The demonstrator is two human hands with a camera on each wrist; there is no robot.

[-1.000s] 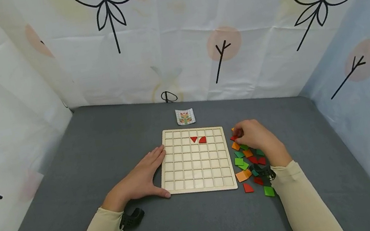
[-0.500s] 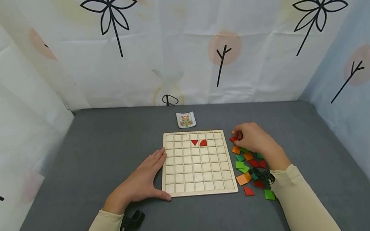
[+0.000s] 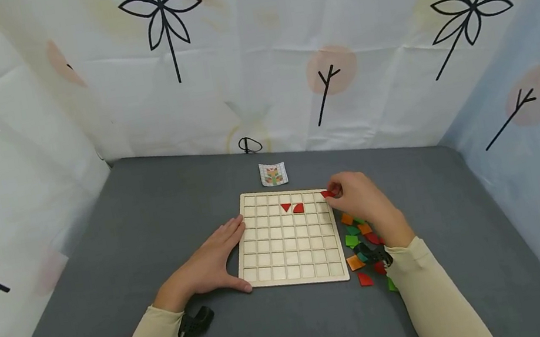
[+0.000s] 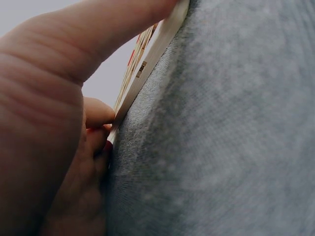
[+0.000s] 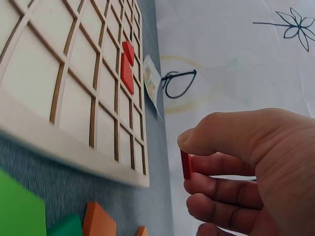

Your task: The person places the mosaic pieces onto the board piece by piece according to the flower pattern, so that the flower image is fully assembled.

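A: ok so what did we have in our right hand (image 3: 360, 196)?

B: We had a small, flat red piece (image 5: 186, 166) pinched narrowly between thumb and fingers, at roughly two o'clock from the middle of the pale, square wooden grid board (image 3: 289, 244). Couldn't tell its full shape, our fingers hid part of it.

A: And our left hand (image 3: 206, 267)?

B: Spread wide at nine o'clock, thumb and fingertips touching the board's edge.

A: Anything in the grid?

B: Yep, we had a flat red triangle (image 3: 285, 207) up at twelve and a flat red quarter-circle (image 3: 299, 208) near it at one. Our loose flat red, orange and green pieces (image 3: 351, 241) lay on the dark grey tabletop (image 3: 287, 332) around three to four. A small white card with a coloured pattern (image 3: 273, 174) sat just past the board at twelve.
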